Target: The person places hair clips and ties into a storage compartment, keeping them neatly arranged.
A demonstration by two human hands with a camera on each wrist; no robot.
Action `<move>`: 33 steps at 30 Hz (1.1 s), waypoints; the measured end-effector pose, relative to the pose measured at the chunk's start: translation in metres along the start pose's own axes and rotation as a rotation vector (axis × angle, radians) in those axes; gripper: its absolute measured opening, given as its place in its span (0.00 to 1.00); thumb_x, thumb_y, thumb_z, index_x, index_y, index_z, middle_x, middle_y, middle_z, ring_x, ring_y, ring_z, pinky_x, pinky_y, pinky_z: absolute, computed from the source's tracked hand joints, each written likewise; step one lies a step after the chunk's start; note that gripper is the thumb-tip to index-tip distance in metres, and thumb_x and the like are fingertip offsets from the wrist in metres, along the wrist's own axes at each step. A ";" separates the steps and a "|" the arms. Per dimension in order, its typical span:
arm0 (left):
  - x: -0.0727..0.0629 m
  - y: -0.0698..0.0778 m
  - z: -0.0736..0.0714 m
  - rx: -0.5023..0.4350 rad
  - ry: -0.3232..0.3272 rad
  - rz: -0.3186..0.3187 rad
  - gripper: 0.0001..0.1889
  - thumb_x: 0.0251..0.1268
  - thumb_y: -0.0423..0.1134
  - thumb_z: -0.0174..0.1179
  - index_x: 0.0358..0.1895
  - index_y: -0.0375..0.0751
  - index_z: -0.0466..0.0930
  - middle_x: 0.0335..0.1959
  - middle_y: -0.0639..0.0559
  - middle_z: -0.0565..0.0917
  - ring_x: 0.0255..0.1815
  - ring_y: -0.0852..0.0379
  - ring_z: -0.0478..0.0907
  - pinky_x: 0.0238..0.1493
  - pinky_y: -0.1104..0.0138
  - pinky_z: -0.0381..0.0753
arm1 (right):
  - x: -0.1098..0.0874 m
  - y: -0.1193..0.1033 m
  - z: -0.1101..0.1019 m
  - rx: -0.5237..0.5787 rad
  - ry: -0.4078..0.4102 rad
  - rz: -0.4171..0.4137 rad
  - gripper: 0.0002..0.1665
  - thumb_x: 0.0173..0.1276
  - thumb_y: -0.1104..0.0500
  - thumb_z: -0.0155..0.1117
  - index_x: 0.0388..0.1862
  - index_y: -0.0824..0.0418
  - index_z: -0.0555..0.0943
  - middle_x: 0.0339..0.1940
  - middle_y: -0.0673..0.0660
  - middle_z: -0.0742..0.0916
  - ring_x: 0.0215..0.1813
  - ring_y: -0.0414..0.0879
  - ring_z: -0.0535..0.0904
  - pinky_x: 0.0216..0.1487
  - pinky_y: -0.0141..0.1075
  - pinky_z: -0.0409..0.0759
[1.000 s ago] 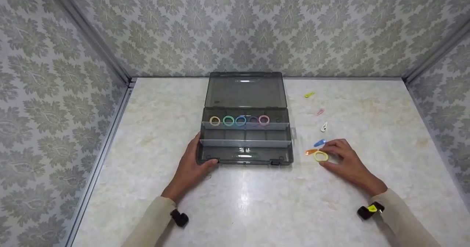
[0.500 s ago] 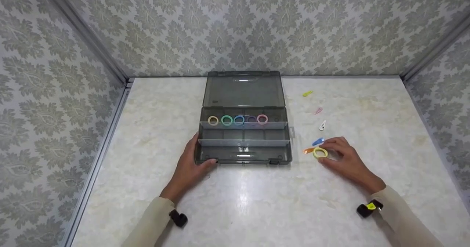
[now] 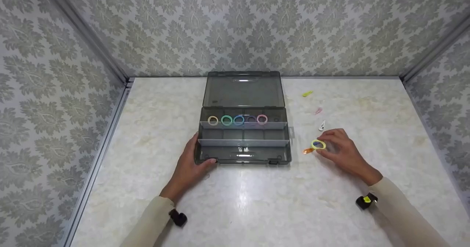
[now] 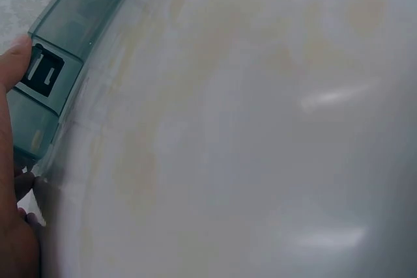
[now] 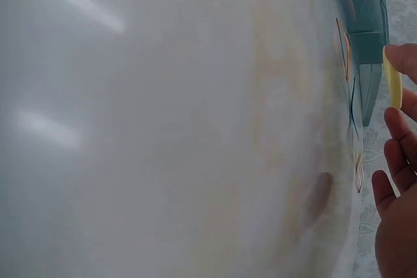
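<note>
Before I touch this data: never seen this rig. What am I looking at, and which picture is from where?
No robot here, just a person's two bare hands. The wide picture comes from a head-worn camera looking forward and down. The other two come from wrist cameras, one per arm, each mostly showing table.

The left hand grips the left front corner of an open gray box. Five rings sit in its back row. The right hand pinches a yellow ring. Near it on the table lie small clips: lime, pink, white, orange, and a blue one seen through the ring.
</note>
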State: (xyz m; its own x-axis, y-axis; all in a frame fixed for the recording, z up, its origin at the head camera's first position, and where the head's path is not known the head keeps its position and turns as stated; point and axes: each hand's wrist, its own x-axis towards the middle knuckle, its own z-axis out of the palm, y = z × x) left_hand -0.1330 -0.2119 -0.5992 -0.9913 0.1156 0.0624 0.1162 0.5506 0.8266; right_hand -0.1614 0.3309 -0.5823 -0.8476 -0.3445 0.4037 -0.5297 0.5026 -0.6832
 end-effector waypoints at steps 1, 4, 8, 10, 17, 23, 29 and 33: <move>0.000 0.000 0.000 -0.001 0.001 -0.002 0.62 0.67 0.64 0.77 0.93 0.52 0.45 0.90 0.45 0.57 0.91 0.45 0.53 0.88 0.44 0.54 | 0.002 0.000 0.001 -0.007 -0.004 -0.006 0.22 0.61 0.72 0.85 0.55 0.63 0.92 0.58 0.59 0.87 0.64 0.52 0.74 0.69 0.24 0.66; -0.001 0.001 -0.001 -0.005 0.001 -0.006 0.62 0.66 0.64 0.77 0.93 0.53 0.45 0.90 0.46 0.57 0.91 0.45 0.53 0.88 0.45 0.55 | 0.009 -0.001 0.003 -0.005 -0.010 -0.018 0.22 0.61 0.72 0.85 0.55 0.63 0.92 0.57 0.60 0.87 0.64 0.52 0.74 0.68 0.23 0.66; -0.001 0.002 0.000 0.011 0.000 -0.014 0.62 0.66 0.66 0.76 0.93 0.52 0.44 0.90 0.44 0.57 0.91 0.43 0.53 0.87 0.44 0.55 | 0.018 -0.001 0.006 0.021 -0.013 -0.036 0.22 0.61 0.73 0.85 0.54 0.64 0.92 0.56 0.61 0.87 0.62 0.54 0.73 0.66 0.26 0.67; -0.001 0.002 0.000 0.021 -0.001 -0.010 0.62 0.67 0.67 0.75 0.93 0.51 0.44 0.90 0.44 0.57 0.91 0.42 0.53 0.87 0.43 0.55 | 0.023 0.000 0.006 0.034 -0.011 -0.039 0.22 0.61 0.72 0.84 0.54 0.64 0.92 0.55 0.62 0.87 0.62 0.54 0.73 0.65 0.27 0.68; -0.002 0.001 0.000 0.013 -0.007 -0.015 0.62 0.66 0.71 0.73 0.93 0.56 0.44 0.90 0.48 0.57 0.91 0.47 0.52 0.88 0.44 0.55 | 0.045 0.000 0.000 0.001 0.001 -0.028 0.21 0.62 0.71 0.85 0.54 0.63 0.92 0.57 0.60 0.87 0.63 0.52 0.73 0.64 0.33 0.68; -0.002 0.000 -0.002 0.024 -0.011 -0.020 0.61 0.67 0.71 0.72 0.93 0.58 0.43 0.91 0.47 0.55 0.91 0.46 0.52 0.88 0.43 0.54 | 0.068 -0.003 -0.006 -0.015 -0.010 -0.025 0.19 0.64 0.69 0.84 0.54 0.65 0.92 0.58 0.61 0.86 0.65 0.52 0.72 0.67 0.34 0.68; -0.002 0.001 -0.001 0.017 -0.012 -0.020 0.59 0.70 0.64 0.74 0.93 0.58 0.43 0.91 0.48 0.56 0.91 0.46 0.52 0.88 0.44 0.54 | 0.086 -0.008 -0.008 -0.039 -0.030 -0.014 0.18 0.66 0.67 0.84 0.54 0.63 0.92 0.58 0.61 0.86 0.65 0.49 0.72 0.66 0.40 0.70; -0.003 0.001 -0.001 0.015 -0.012 -0.021 0.59 0.70 0.63 0.75 0.93 0.60 0.43 0.91 0.48 0.56 0.91 0.46 0.52 0.87 0.44 0.55 | 0.096 -0.011 -0.006 -0.021 -0.047 -0.038 0.18 0.66 0.67 0.84 0.54 0.63 0.92 0.59 0.62 0.86 0.65 0.53 0.72 0.66 0.47 0.70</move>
State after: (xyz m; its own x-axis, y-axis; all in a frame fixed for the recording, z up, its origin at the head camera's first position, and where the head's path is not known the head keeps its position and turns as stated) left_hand -0.1301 -0.2122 -0.5982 -0.9928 0.1137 0.0380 0.0961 0.5652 0.8194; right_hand -0.2372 0.2970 -0.5324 -0.8248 -0.4001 0.3996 -0.5623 0.5048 -0.6550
